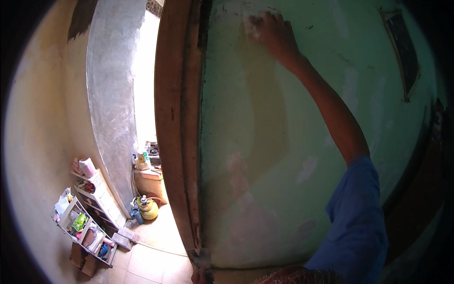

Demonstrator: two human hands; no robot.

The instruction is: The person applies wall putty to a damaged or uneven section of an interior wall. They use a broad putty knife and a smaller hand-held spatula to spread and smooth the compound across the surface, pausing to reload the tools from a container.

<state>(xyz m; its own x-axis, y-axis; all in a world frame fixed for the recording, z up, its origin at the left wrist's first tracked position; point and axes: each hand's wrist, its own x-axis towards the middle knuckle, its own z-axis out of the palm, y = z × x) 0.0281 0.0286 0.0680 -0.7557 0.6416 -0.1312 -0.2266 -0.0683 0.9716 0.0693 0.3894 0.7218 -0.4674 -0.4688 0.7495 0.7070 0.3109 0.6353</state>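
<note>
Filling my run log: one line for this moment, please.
right hand: presses pale pad on green wall | left hand: unseen | door frame beside

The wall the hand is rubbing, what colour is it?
The wall is pale green with worn patches, seen in the head view.

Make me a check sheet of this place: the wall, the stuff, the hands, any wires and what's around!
Surface: worn pale green painted wall with faded patches and scuffs.
Job's things: small whitish pad, blurred, pressed to the wall under the fingers.
Clutter: white shelf rack full of small colourful items; yellow round container on the tiled floor.
Hands: right hand raised high on the wall, blue sleeve behind; left hand not in view.
Cables: nothing seen.
Surroundings: brown wooden door frame, bright doorway beside it, dark framed panel upper right.
</note>
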